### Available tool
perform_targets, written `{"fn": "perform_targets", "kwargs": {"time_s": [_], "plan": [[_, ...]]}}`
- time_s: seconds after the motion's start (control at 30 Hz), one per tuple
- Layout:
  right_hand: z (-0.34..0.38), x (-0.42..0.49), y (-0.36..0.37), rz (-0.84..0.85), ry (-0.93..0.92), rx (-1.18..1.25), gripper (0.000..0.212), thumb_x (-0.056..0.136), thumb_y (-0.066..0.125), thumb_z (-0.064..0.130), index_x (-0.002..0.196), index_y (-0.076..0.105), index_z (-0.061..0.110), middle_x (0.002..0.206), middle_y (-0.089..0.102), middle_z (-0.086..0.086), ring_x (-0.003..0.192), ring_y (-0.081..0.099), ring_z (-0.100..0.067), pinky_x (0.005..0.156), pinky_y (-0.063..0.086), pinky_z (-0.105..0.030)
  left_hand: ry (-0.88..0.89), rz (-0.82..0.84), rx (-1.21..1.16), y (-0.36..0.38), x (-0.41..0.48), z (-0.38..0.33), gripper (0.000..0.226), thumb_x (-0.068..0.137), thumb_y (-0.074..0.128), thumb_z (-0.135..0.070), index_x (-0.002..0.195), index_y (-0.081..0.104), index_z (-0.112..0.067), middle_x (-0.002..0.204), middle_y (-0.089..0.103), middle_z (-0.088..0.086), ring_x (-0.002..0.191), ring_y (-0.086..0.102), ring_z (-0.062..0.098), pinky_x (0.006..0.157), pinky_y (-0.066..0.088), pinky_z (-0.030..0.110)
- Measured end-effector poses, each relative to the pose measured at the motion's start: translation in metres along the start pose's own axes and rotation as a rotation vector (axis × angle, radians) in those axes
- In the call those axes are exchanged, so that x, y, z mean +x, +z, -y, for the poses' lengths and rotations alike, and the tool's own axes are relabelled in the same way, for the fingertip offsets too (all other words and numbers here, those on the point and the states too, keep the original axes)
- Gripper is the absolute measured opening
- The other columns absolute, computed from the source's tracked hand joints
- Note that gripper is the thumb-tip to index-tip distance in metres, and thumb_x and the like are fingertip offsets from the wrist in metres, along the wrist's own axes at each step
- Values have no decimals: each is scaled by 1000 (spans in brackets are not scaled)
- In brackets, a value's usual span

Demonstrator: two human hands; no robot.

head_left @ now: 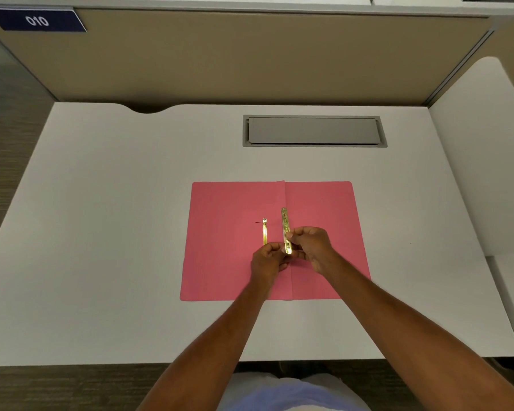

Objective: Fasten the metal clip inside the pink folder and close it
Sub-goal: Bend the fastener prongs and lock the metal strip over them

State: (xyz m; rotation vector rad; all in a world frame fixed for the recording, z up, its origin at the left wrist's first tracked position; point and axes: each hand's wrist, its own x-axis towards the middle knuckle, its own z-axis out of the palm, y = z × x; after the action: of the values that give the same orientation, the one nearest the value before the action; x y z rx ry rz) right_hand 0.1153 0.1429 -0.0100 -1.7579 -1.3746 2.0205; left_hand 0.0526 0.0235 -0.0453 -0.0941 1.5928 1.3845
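While both hands (291,252) pinch the bar (286,229) over the open folder (324,209), threading it onto the prong (264,232) comes next.

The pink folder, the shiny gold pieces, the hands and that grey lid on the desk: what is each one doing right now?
Pink paper folder: open, lying flat on the white desk.
Thin gold metal prong: standing up from the folder.
Wide gold metal clip bar: lifted, not fastened.
Left hand: closed at the prong's base.
Right hand: pinching the clip bar.
Grey rectangular desk hatch: shut.
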Motion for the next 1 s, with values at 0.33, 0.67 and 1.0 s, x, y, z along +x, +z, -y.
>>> {"fn": "perform_targets", "kwargs": {"time_s": [0.33,0.67,1.0], "plan": [[-2,-3,-1,8,-11,-25,15,95,75,3,108,74,-4,90,76,-23,57,73,-23,55,64,-30,49,40,-2,-3,-5,0,25,98,72,1,123,72,6,120,75,36,101,71,33,88,61,40],[1,-7,-1,-6,8,-49,17,95,76,4,110,75,-3,83,75,-16,58,70,-20,47,58,-25,70,7,68,-1,-8,-2,23,95,76,2,117,75,6,114,77,34,93,70,30,95,59,47],[1,-9,1,15,19,-14,3,98,71,3,100,73,3,86,74,-21,56,71,-21,45,57,-25,90,-14,92,0,-11,-2,14,100,71,-3,111,76,4,111,78,32,92,72,31,97,61,53]]}}
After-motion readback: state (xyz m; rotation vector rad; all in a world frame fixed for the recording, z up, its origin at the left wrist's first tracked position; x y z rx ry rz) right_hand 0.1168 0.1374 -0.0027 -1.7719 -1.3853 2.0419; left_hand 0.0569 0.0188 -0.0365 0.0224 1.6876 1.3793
